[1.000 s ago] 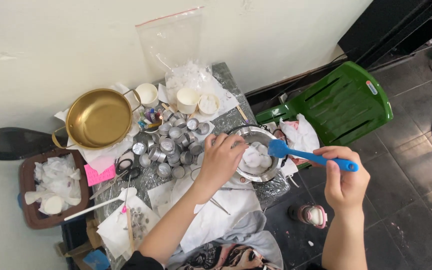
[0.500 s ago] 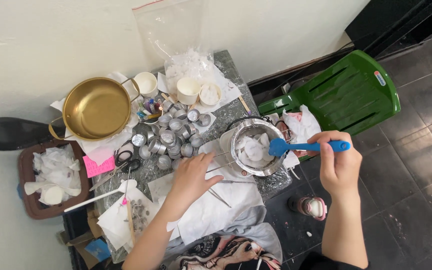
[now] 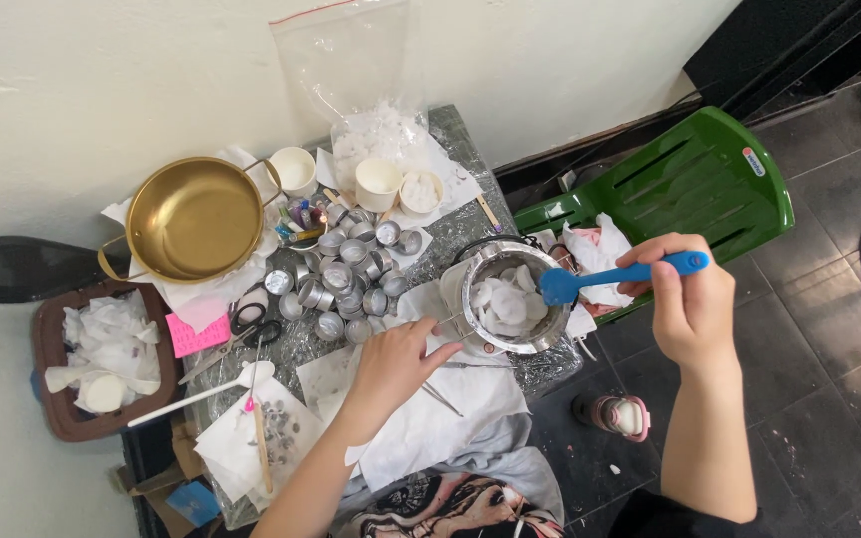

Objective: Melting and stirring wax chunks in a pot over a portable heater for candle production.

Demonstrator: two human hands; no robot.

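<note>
A steel pot [image 3: 470, 291] with white wax chunks [image 3: 502, 302] in it stands at the right end of a small cluttered table [image 3: 460, 234]. My right hand [image 3: 690, 304] grips a blue spatula [image 3: 618, 274] by its handle, the blade resting at the pot's right rim. My left hand [image 3: 394, 364] lies on the white paper just left of the pot, its fingertips touching the pot's thin wire handle [image 3: 437, 332].
A gold pan [image 3: 194, 217], several small metal tealight cups [image 3: 346, 279], white paper cups [image 3: 377, 182], a plastic bag of wax [image 3: 376, 134] and scissors [image 3: 241, 334] crowd the table. A green plastic chair [image 3: 695, 184] stands right, a brown bin [image 3: 102, 364] left, a pink bottle [image 3: 618, 416] on the floor.
My left hand has come off the pot's rim and dropped to the paper beside it. My right hand has brought the spatula blade to the pot's right rim.
</note>
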